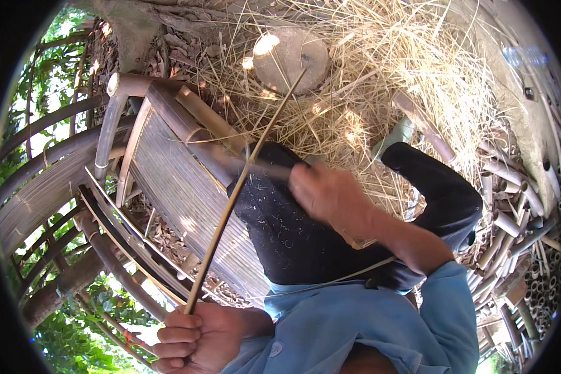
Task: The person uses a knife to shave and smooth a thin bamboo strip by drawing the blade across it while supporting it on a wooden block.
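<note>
My left hand point(196, 340) is closed around the lower end of a long, thin bamboo strip point(221, 225). The strip slants up and away to the right, across my thigh, its far tip near a round block. My right hand point(333, 196) grips a knife point(269, 169), smeared by motion. Its blade points left and meets the strip about midway along, at a small notch or node; whether it cuts in, I cannot tell. Black trousers with pale shavings on them lie under both the knife and the strip.
A slatted bamboo bench point(174, 181) is beside me on the left, with curved bamboo railings beyond. A round wooden block point(291, 59) sits ahead amid straw-like shavings point(411, 62). Cut bamboo tubes point(511, 187) pile up on the right. A clear plastic bottle point(525, 57) lies far right.
</note>
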Demonstrator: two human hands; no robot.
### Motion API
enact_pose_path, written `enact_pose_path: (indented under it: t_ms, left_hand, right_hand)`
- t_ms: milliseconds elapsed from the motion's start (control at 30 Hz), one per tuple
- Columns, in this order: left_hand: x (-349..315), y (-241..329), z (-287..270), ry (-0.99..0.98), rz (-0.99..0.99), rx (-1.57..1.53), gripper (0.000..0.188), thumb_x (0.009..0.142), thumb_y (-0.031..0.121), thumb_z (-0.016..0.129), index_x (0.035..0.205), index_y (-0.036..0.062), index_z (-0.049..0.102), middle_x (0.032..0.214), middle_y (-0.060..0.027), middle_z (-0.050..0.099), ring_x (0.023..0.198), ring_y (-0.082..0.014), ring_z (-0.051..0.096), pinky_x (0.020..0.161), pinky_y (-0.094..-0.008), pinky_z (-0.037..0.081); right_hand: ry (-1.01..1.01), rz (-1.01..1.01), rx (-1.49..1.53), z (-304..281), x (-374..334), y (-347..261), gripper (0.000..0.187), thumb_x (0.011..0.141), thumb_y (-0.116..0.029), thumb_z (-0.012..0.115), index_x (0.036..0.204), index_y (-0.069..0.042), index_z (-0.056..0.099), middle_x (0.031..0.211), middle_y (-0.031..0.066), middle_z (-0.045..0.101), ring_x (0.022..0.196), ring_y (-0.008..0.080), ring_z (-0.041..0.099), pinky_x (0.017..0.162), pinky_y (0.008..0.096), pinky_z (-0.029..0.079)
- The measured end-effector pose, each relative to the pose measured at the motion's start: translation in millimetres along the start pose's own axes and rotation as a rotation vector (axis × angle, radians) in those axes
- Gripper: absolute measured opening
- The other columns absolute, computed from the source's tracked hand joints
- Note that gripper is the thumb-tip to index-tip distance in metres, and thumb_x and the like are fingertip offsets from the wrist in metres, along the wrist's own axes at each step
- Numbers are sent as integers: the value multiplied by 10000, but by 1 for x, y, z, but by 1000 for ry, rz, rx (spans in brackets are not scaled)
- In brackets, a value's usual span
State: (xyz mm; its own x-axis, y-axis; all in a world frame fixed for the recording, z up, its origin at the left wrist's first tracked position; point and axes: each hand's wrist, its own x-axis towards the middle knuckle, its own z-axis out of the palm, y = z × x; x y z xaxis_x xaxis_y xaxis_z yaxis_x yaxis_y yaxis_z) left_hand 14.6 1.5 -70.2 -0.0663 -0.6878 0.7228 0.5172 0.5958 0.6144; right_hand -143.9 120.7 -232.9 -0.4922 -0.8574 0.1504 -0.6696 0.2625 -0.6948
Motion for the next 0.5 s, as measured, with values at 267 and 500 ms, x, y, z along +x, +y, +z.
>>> enact_pose_path:
  t_ms: [267,500]
  left_hand:
    - [7,-19,31,477,43,240,464,1078,427,431,694,171,386,562,61,236,412,-67,263,361,-230,241]
    - [33,-42,18,483,124,333,473,1108,411,321,684,202,333,577,79,185,403,-52,226,330,-227,224]
  right_hand:
    - [56,2,-50,23,0,48,117,960,-188,655,1022,-111,591,767,122,573,553,276,622,439,389,508]
    - [41,280,-73,74,32,182,182,961,-198,597,1132,-146,561,804,130,606,726,277,665,581,433,562]
